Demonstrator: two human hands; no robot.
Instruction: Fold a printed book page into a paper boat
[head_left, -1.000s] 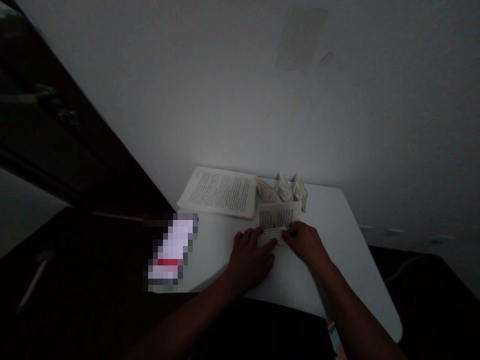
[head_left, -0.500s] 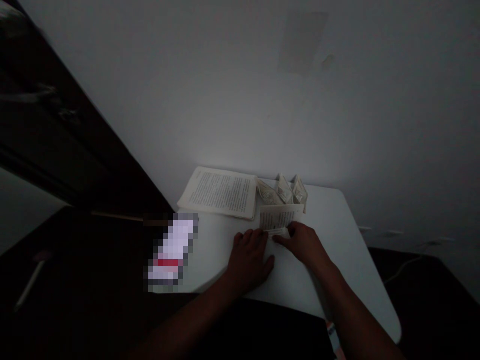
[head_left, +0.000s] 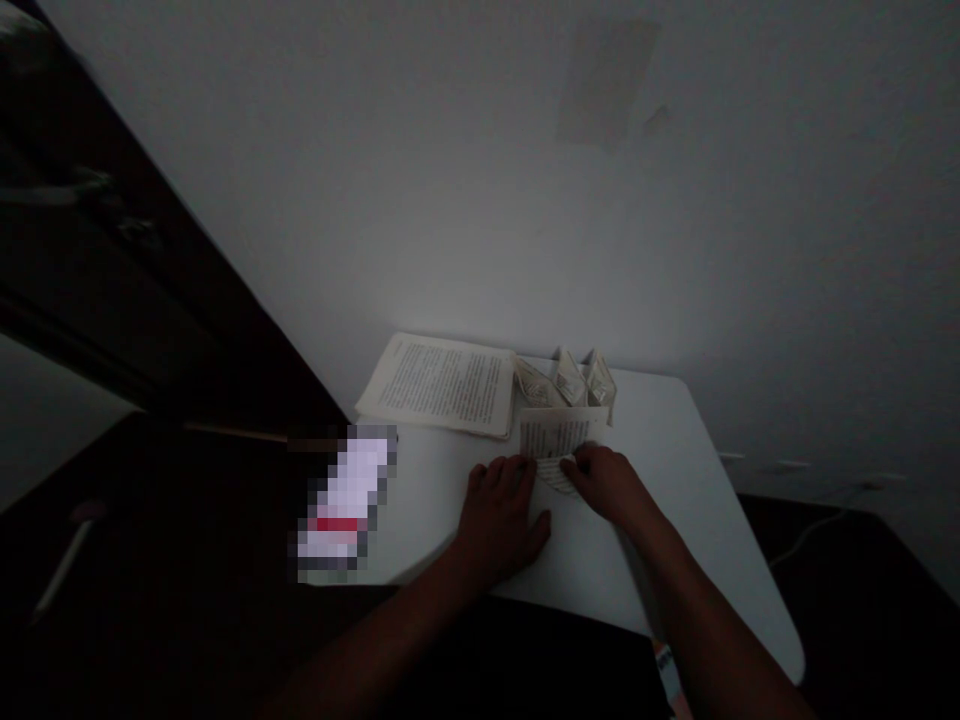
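Observation:
A printed sheet of paper [head_left: 559, 433] lies on the white table [head_left: 690, 500], its near edge folded up into a flap with a curved lower outline. My left hand [head_left: 499, 510] rests flat on the table, fingertips at the sheet's left near corner, thumb held apart to the right. At the right side of the flap, my right hand [head_left: 604, 480] pinches the paper between thumb and fingers. Right behind the sheet stand several folded paper boats [head_left: 571, 380], made of similar printed pages.
A stack of printed pages [head_left: 442, 385] lies at the table's back left, near the wall. A blurred-out phone-like screen [head_left: 349, 495] is at the left edge. A dark door [head_left: 150, 230] stands to the left. A cable [head_left: 817, 525] runs along the floor at right.
The flap at the sheet's near edge shows more of its printed face and bulges toward me. My right thumb has shifted slightly away from me and to the right; my left hand stays nearly still.

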